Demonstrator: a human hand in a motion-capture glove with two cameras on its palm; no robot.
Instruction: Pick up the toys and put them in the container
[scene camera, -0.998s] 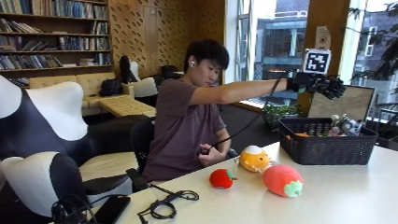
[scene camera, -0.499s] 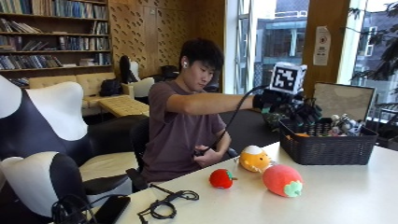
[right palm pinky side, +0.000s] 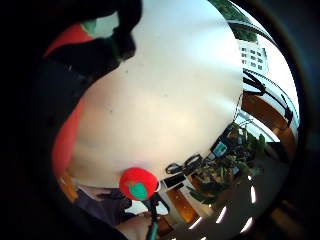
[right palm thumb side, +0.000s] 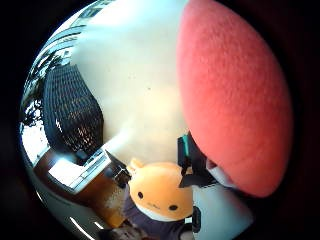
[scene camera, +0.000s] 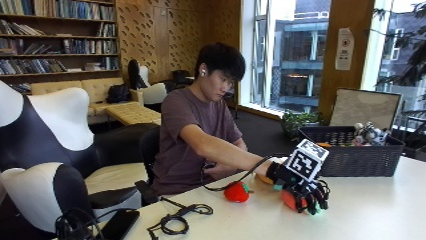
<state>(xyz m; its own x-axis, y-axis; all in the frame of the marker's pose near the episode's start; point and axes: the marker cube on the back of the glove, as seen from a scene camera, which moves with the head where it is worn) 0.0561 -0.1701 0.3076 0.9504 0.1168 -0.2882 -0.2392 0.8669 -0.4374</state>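
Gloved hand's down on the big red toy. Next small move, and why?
Probably close the fingers round the big red toy and lift. The gloved right hand covers it on the table, the toy fills the thumb-side palm view, and the black basket sits beside it.

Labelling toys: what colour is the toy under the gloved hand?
Red toy, shown best in the thumb-side palm view.

The place looks like a library or lounge: bookshelves (scene camera: 56, 30) line the back wall, a sofa (scene camera: 100, 95) stands below them, padded chairs (scene camera: 46, 150) surround a white table (scene camera: 373, 210), and tall windows (scene camera: 293, 55) face other buildings.
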